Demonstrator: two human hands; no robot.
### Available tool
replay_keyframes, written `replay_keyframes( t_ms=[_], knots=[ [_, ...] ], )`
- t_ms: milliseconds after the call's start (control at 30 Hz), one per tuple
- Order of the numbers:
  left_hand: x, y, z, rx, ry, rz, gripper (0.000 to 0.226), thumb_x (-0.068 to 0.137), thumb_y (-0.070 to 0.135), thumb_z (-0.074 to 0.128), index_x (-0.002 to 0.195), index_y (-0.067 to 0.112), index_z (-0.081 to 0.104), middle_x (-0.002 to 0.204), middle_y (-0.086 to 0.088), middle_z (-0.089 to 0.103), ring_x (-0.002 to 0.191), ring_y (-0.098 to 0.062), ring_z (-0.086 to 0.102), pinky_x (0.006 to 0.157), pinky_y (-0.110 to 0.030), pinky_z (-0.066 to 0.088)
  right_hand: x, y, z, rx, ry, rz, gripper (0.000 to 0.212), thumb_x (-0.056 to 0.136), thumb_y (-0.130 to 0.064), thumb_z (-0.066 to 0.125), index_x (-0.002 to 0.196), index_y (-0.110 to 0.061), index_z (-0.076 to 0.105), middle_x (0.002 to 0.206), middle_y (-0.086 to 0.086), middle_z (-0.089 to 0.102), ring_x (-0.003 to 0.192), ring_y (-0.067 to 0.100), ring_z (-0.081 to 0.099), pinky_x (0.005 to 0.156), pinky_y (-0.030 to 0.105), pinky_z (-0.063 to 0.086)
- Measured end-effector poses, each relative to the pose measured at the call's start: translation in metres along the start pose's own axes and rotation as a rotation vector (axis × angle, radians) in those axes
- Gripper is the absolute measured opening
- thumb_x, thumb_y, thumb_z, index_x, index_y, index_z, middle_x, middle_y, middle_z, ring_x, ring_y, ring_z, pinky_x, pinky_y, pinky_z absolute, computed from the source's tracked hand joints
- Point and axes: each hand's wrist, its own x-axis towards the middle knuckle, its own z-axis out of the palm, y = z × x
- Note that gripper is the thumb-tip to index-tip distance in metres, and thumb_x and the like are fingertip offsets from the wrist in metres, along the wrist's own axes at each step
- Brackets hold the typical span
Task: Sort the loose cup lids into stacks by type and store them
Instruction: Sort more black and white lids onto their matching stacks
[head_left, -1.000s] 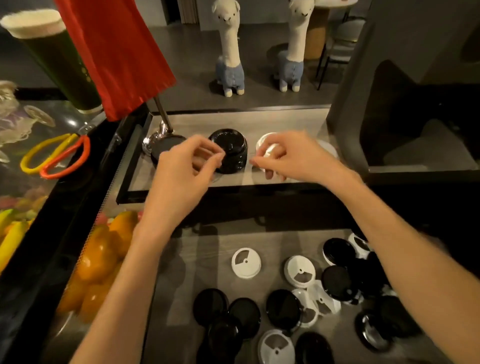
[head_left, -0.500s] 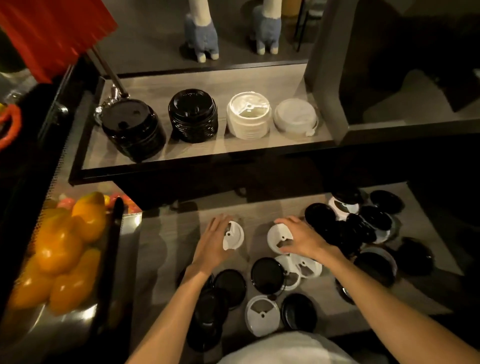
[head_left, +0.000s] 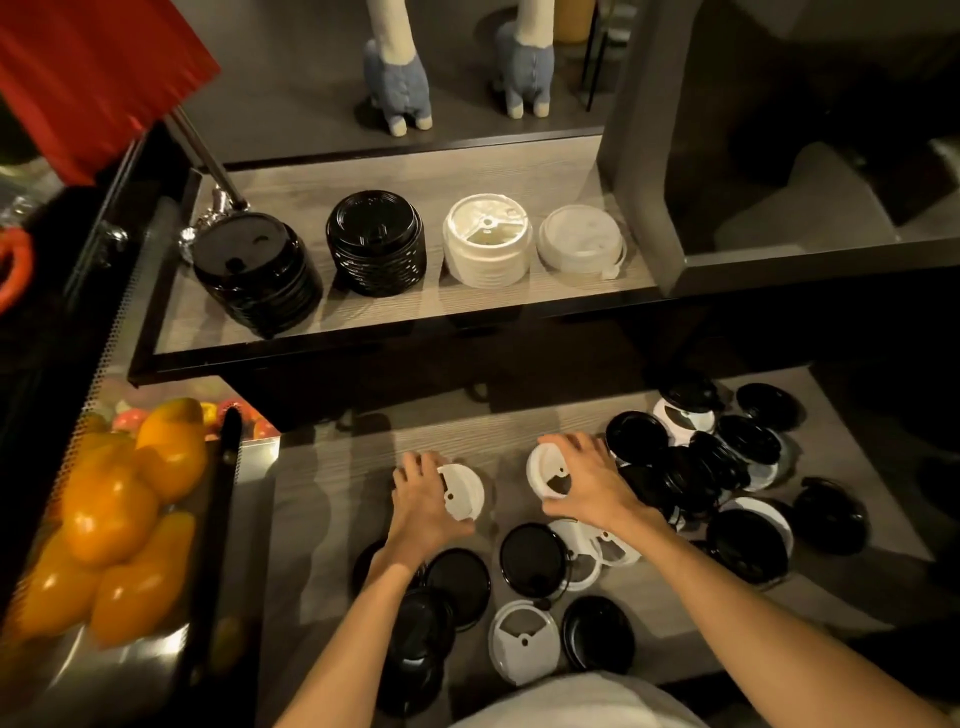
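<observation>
Left hand (head_left: 423, 506) grips white lid (head_left: 460, 491); right hand (head_left: 587, 486) grips another (head_left: 545, 475); white stack (head_left: 487, 240) lies directly above, mid-frame.

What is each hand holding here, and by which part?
Left hand: a white lid, fingers on its left rim. Right hand: another white lid, gripped across its right edge. Whether either is lifted cannot be told.

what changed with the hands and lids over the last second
Both hands dropped from the shelf stacks to the lower counter. The left hand and the right hand each closed on a loose white lid. The four stacks on the shelf look unchanged.
</observation>
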Motion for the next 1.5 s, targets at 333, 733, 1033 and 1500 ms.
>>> replay_keyframes(
  t_ms=[333, 733, 1033, 1500],
  knots=[
    [-0.024, 0.039, -0.005, -1.027, -0.006, -0.224, 0.015, 0.097, 0.019, 0.07, 0.107, 0.009, 0.063, 0.102, -0.013, 0.071, 0.096, -0.032, 0.066, 0.087, -0.046, 0.054, -0.037, -0.035, -0.025, 0.561, 0.171, -0.136, 0.075, 0.075, -0.044, 0.086, 0.14, -0.05, 0.047, 0.141, -0.017, 0.051, 0.126, 0.008, 0.052, 0.104, 0.036, 0.052],
    [-0.056, 0.102, -0.035, -1.868, -0.179, -0.421, 0.041, 0.104, 0.034, 0.049, 0.103, 0.008, 0.08, 0.106, -0.015, 0.076, 0.087, -0.027, 0.076, 0.072, -0.039, 0.06, -0.069, -0.08, -0.04, 0.374, 0.228, -0.176, 0.086, 0.068, -0.044, 0.076, 0.144, -0.054, 0.036, 0.142, -0.011, 0.038, 0.13, 0.019, 0.041, 0.103, 0.044, 0.049],
    [-0.053, 0.114, -0.038, -1.799, -0.182, -0.295, 0.053, 0.105, 0.05, 0.035, 0.138, 0.02, 0.064, 0.133, -0.016, 0.068, 0.117, -0.03, 0.066, 0.1, -0.045, 0.051, -0.076, -0.098, -0.046, 0.163, 0.398, -0.216, 0.079, 0.077, -0.063, 0.073, 0.145, -0.048, 0.036, 0.128, -0.011, 0.046, 0.115, 0.014, 0.043, 0.097, 0.033, 0.043],
    [-0.05, 0.124, -0.046, -1.799, -0.104, -0.183, 0.051, 0.108, 0.042, 0.03, 0.139, 0.02, 0.063, 0.14, -0.019, 0.062, 0.125, -0.032, 0.061, 0.101, -0.044, 0.053, -0.074, -0.087, -0.061, 0.273, 0.299, -0.275, 0.088, 0.079, -0.065, 0.075, 0.155, -0.043, 0.037, 0.142, -0.013, 0.039, 0.13, 0.007, 0.043, 0.109, 0.036, 0.044]
  ],
)
